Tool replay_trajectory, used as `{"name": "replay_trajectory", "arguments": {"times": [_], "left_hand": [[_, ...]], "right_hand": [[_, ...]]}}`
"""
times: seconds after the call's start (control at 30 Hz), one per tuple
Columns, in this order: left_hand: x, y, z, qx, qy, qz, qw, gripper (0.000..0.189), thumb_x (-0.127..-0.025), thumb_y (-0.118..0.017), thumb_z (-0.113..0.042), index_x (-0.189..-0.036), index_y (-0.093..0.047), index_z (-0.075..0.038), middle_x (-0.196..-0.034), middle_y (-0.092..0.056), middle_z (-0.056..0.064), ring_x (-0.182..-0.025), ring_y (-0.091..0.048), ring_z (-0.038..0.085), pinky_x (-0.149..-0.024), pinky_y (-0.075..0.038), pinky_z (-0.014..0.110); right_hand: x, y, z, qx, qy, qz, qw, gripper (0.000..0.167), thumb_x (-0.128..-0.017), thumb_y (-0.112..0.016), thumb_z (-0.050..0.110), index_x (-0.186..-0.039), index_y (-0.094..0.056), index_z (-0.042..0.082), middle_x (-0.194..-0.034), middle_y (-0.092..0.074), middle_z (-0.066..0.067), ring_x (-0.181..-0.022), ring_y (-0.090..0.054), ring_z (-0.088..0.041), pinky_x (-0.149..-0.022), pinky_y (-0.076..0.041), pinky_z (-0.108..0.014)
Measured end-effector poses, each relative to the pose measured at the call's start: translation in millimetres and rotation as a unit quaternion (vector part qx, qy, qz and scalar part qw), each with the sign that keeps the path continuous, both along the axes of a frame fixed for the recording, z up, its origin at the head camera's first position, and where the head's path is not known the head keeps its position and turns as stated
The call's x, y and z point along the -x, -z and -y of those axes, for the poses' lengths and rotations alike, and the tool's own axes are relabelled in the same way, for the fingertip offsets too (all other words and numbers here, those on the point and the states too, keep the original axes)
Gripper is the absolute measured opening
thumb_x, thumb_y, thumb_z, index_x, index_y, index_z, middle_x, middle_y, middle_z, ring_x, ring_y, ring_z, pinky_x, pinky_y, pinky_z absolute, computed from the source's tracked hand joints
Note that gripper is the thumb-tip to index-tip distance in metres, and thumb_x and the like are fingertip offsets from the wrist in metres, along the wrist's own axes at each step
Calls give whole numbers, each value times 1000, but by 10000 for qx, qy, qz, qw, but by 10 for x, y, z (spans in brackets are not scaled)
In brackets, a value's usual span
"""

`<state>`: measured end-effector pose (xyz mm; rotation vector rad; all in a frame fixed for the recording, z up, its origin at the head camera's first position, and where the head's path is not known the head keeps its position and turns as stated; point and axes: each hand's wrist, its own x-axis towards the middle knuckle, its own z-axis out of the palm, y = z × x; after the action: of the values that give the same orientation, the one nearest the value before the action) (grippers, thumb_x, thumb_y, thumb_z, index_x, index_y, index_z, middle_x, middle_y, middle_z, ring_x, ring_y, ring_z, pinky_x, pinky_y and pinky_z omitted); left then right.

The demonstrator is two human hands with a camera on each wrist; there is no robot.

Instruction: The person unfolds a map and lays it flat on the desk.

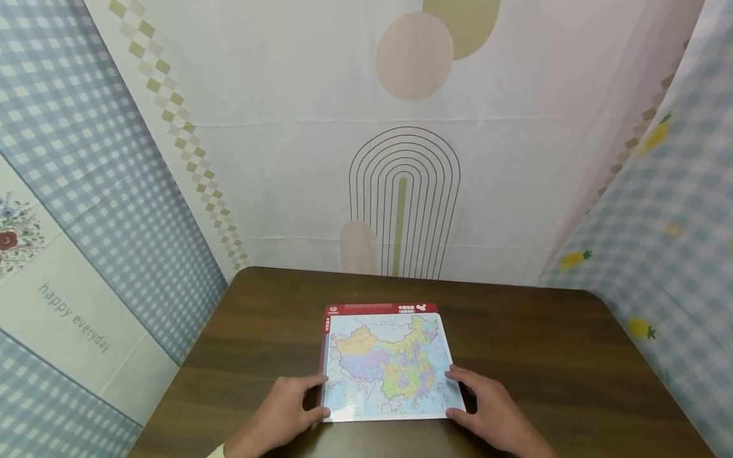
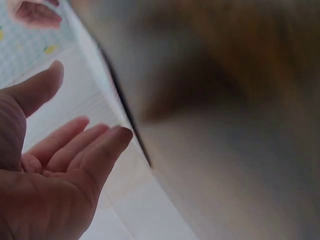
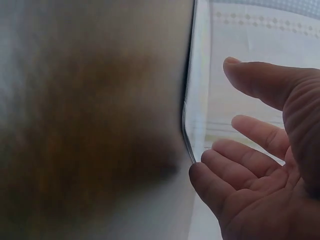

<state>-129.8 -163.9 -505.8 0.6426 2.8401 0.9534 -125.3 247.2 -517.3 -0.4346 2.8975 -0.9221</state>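
Observation:
A flat map board with a red header strip, showing a map of China in pastel colours, lies on the brown table. My left hand is at its left side, thumb and index fingertips right at the edge. On the opposite side my right hand has its thumb and index fingertips at the right edge. Both wrist views show the left hand and the right hand with fingers extended and thumb spread apart, not curled round the board.
The dark wooden table extends around the board on both sides. Behind it hangs a pale patterned cloth. A blue checked cloth borders the left, and another checked cloth with pineapples borders the right.

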Motion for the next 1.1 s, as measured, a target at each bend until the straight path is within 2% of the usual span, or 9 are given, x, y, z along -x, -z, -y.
{"name": "replay_trajectory", "arguments": {"times": [0.13,0.27,0.47,0.57,0.73,0.87,1.1], "left_hand": [[-15,38,-96,185,28,-114,9998,54,-81,-93,-28,-126,-75,-3,-120,-79,13,-108,-75,29,-87,-61,43],[-29,69,-143,225,47,-193,9995,53,-79,-94,-28,-123,-77,-5,-118,-79,10,-106,-75,23,-86,-61,38],[-21,91,-160,323,98,149,9993,55,-79,-94,-26,-126,-76,-5,-124,-78,11,-108,-72,19,-89,-60,39],[-20,106,-175,367,184,172,9990,54,-80,-94,-20,-128,-75,-5,-126,-77,11,-109,-71,17,-88,-60,38],[-14,112,-198,394,292,235,9985,49,-83,-90,-11,-129,-75,-7,-128,-77,9,-108,-70,11,-87,-61,35],[-13,118,-201,380,392,76,9985,43,-83,-89,-6,-124,-77,-8,-120,-79,6,-95,-67,3,-78,-57,27],[-17,103,-199,391,449,72,9982,40,-83,-88,-6,-121,-79,-9,-115,-80,5,-89,-64,0,-75,-56,25]], "right_hand": [[-16,21,7,0,-50,96,9999,63,-82,-91,41,-135,-69,15,-144,-68,-9,-130,-66,-33,-100,-57,-45],[-33,45,22,21,-29,75,10000,62,-81,-92,39,-133,-70,16,-141,-70,-8,-127,-67,-32,-97,-58,-42],[-36,67,50,165,-7,234,9996,58,-81,-92,36,-132,-71,14,-138,-72,-8,-124,-69,-31,-93,-59,-33],[-40,81,59,202,3,279,9994,58,-81,-92,33,-132,-71,13,-138,-72,-10,-123,-69,-33,-91,-59,-33],[-71,102,91,-168,-259,-92,9995,56,-81,-93,24,-131,-72,10,-133,-74,-10,-118,-72,-32,-91,-60,-37],[-84,113,122,-368,-404,-398,9977,49,-82,-91,19,-127,-74,11,-128,-77,-9,-113,-75,-30,-89,-61,-37],[-74,106,135,-404,-388,-398,9976,44,-83,-90,18,-125,-76,13,-124,-78,-6,-110,-76,-26,-87,-61,-36]]}}
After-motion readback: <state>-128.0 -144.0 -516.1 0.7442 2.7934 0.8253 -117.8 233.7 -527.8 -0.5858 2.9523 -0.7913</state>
